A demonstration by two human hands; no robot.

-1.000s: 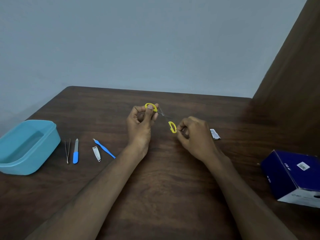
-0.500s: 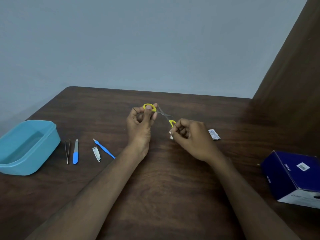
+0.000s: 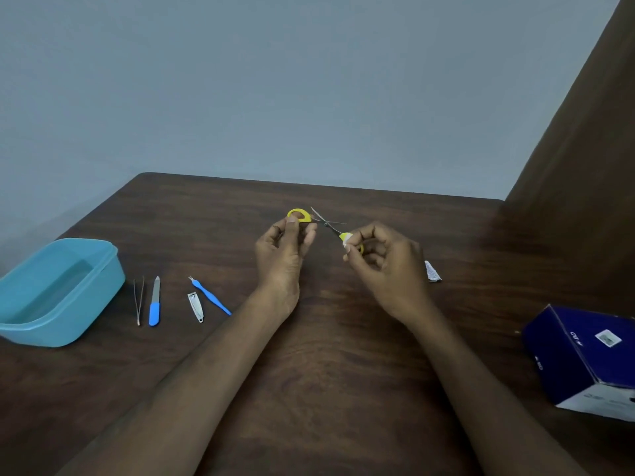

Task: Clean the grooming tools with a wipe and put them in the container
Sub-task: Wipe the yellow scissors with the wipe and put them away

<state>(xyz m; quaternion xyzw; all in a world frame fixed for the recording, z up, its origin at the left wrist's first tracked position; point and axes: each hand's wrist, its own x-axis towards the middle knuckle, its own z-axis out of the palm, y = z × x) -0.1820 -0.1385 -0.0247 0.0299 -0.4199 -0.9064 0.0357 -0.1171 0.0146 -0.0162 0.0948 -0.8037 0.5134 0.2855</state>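
Small scissors (image 3: 326, 223) with yellow handles are held above the table, blades spread open. My left hand (image 3: 285, 255) pinches one yellow handle loop. My right hand (image 3: 385, 266) pinches the other yellow handle, with a bit of white wipe (image 3: 346, 242) at the fingertips. A light blue container (image 3: 58, 293) stands at the left. Beside it lie tweezers (image 3: 138, 300), a blue-handled nail file (image 3: 155, 302), a nail clipper (image 3: 196, 306) and a thin blue tool (image 3: 210, 296).
An opened wipe wrapper (image 3: 432, 271) lies on the dark wooden table (image 3: 326, 372) right of my right hand. A dark blue box (image 3: 584, 359) sits near the right edge. A brown wall panel rises at the right.
The scissors have opened, their blades now crossing. My right hand has shifted along the lower handle, and the white wipe shows at its fingertips.
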